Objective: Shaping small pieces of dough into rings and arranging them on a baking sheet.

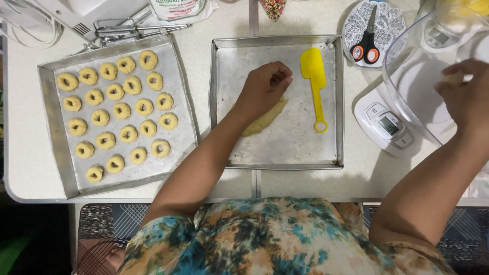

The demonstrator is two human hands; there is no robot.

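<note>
Left hand (265, 89) down in the middle baking tray (277, 163), fingers curled loosely over the top end of a roll of yellow dough (262, 122), pressing on it rather than lifting. Dough lying flat on the bare metal, slanting toward the tray's lower left. Yellow silicone spatula (314, 81) just beside it on the right, not touching, handle loop pointing down.

Right hand (466, 97) over at the clear glass bowl (407, 86) sitting on a white kitchen scale (384, 127), fingertips pinched on a small pale lump of dough (451, 79).

Off to the left, second tray (51, 127) packed with rows of ring-shaped dough pieces (114, 91). Scissors (368, 46) with orange-and-black handles resting on a patterned dish (389, 23) near the top.
</note>
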